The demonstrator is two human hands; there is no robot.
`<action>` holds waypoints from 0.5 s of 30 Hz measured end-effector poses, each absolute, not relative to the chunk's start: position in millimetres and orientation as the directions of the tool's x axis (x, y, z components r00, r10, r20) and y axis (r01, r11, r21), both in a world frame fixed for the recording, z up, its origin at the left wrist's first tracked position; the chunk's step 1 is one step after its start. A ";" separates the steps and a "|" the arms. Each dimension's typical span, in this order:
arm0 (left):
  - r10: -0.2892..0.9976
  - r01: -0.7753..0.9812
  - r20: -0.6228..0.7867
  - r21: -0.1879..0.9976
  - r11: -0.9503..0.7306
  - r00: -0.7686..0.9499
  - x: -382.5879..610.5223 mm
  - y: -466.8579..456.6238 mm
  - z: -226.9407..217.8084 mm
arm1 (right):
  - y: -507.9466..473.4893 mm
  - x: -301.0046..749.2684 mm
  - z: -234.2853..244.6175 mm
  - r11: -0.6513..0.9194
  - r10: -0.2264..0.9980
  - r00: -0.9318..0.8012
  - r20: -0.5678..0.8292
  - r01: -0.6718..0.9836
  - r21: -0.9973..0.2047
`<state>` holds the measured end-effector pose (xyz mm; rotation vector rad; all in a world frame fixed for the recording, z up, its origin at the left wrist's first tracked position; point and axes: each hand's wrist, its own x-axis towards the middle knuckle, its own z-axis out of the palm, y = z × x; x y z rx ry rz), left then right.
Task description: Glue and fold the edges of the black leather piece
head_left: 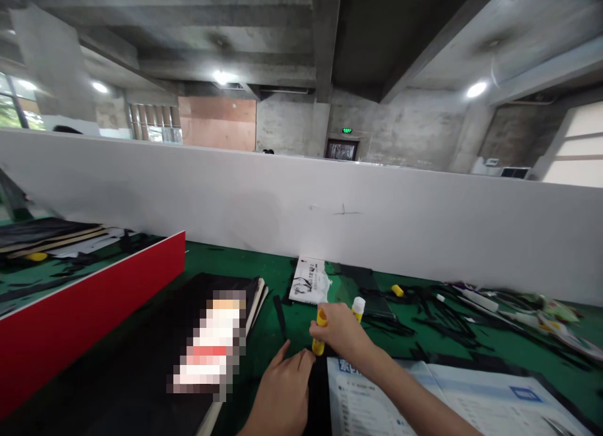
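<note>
Surface: green felt-like table top (pixel 264 335) across the lower half of the frame, strewn with thin black offcuts (pixel 424 316), densest at centre right.
Room: bare concrete ceiling and beams in the upper half; three round ceiling lights lit; one green exit sign (pixel 347 130) above a doorway at upper centre.
Partition: one long white wall panel (pixel 330 216) running left to right behind the table.
Left edge: one red board (pixel 89 304) standing on edge at lower left; beyond it, at mid left, a pile of dark sheets (pixel 42 232).
Lower centre-left: one stack of black sheets (pixel 155 360) bearing a blurred-out patch.
Centre: one white printed plastic packet (pixel 308 280) lying flat near the partition.
Glue sticks, count: two seen. One yellow glue stick (pixel 320 330) in the right hand; a second, white-bodied with a yellow base (pixel 358 308), just behind that hand.
Loose cap: one small yellow cap (pixel 397 290), centre right, apart from both hands.
Held stick, appearance: yellow, short, cylindrical, roughly upright, its lower end touching a black strip (pixel 319 386) at lower centre.
Left hand (pixel 282 392): lower centre, flat and open, palm down, fingertips beside the stick's base.
Right hand (pixel 342 332): closed around the yellow glue stick.
Lower right: one blue-and-white printed sheet (pixel 452 398) under the right forearm.
Far right: a clutter of packets, indistinct.
</note>
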<state>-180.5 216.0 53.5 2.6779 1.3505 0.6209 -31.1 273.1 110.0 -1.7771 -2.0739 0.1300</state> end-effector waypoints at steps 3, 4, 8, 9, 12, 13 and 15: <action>0.791 0.756 0.307 0.253 -0.604 0.530 -181.4 216.6 54.4 | 274.9 -27.2 117.7 0.169 0.961 -0.082 0.263 0.930 -0.326; 0.790 0.752 0.306 0.260 -0.606 0.531 -181.9 216.7 54.7 | 275.1 -25.6 120.3 0.161 0.960 -0.070 0.272 0.931 -0.327; 0.784 0.734 0.318 0.287 -0.616 0.533 -183.8 216.6 55.8 | 272.2 -23.3 121.9 0.163 0.958 -0.073 0.278 0.934 -0.317; 0.787 0.737 0.319 0.288 -0.612 0.529 -184.1 216.5 56.1 | 270.8 -23.9 119.8 0.169 0.959 -0.084 0.270 0.936 -0.310; 0.795 0.753 0.298 0.269 -0.600 0.528 -184.0 216.4 57.6 | 267.0 -25.9 111.7 0.176 0.962 -0.101 0.253 0.940 -0.293; 0.796 0.756 0.289 0.260 -0.600 0.532 -183.8 216.5 58.1 | 266.1 -26.3 109.5 0.176 0.962 -0.103 0.252 0.941 -0.289; 0.795 0.759 0.276 0.249 -0.602 0.540 -183.2 216.7 59.0 | 264.7 -26.5 106.8 0.183 0.961 -0.111 0.252 0.941 -0.284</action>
